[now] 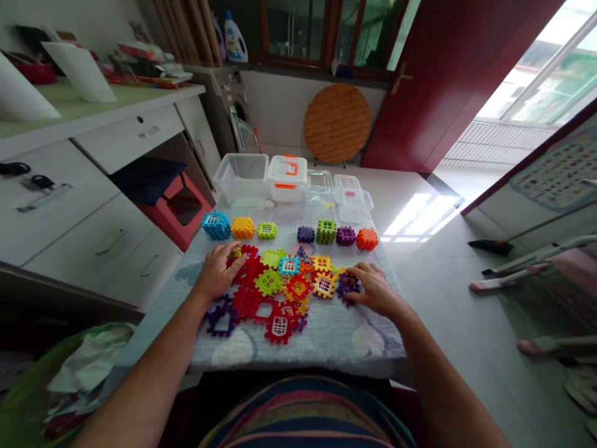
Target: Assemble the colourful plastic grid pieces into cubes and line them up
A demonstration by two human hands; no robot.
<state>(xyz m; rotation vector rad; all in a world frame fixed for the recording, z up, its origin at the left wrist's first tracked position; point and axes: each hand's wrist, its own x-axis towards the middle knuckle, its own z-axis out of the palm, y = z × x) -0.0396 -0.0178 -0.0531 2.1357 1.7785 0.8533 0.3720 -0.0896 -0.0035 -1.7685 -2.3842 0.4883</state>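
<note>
A heap of interlocking plastic building blocks (268, 283), flat and notched at the edges, lies on the cloth-covered table in red, green, yellow, orange, blue and purple. At its left edge, my left hand (219, 270) rests with thumb and fingers apart, beside red blocks (245, 302) and a small yellow-green bit. My right hand (377, 290) curls its thumb and fingers around a purple block (346, 287) at the heap's right edge. Near the front of the heap lie a red block with a white window grid (280, 326) and a dark purple frame block (221, 318).
Behind the heap stand sorted stacks: blue (217, 226), orange-yellow (243, 228), lime (267, 231), dark purple (306, 234), green (326, 231), purple (346, 236) and orange (367, 239). Farther back are an open clear bin (240, 180), a lidded box (288, 180) and smaller clear containers (352, 202).
</note>
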